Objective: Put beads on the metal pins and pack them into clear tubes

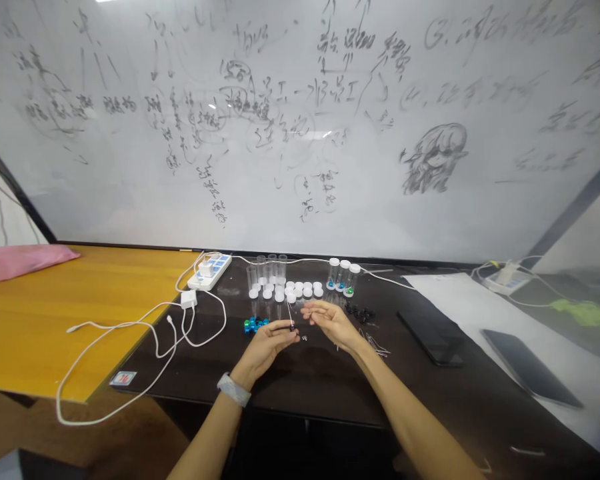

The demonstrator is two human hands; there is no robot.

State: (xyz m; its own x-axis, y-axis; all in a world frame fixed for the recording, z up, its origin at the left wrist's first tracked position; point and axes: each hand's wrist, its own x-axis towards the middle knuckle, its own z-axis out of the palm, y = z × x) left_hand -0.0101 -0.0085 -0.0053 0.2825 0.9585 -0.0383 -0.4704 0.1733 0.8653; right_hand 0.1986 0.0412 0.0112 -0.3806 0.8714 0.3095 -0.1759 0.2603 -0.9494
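Just above the dark table, my left hand [266, 348] pinches a small black part [292, 327] between thumb and fingers. A thin pale rod [289, 313] rises from that part, leaning slightly left. My right hand [334, 325] is a little to the right, thumb and fingertips pressed together; whatever is between them is too small to name. Blue and green shiny balls [255, 325] lie left of my left hand. Tiny metallic bits [305, 338] rest between the hands. Black small parts [361, 313] and thin metal rods [375, 343] lie beyond and beside my right wrist.
Clear tubes [271, 270] stand behind several white caps [307, 290]. Three capped tubes [341, 275] hold coloured balls. A power strip [213, 271] and white cables [155, 323] are left. A black phone [427, 338] and a grey tablet-like device [530, 367] lie right. A whiteboard [280, 200] stands behind.
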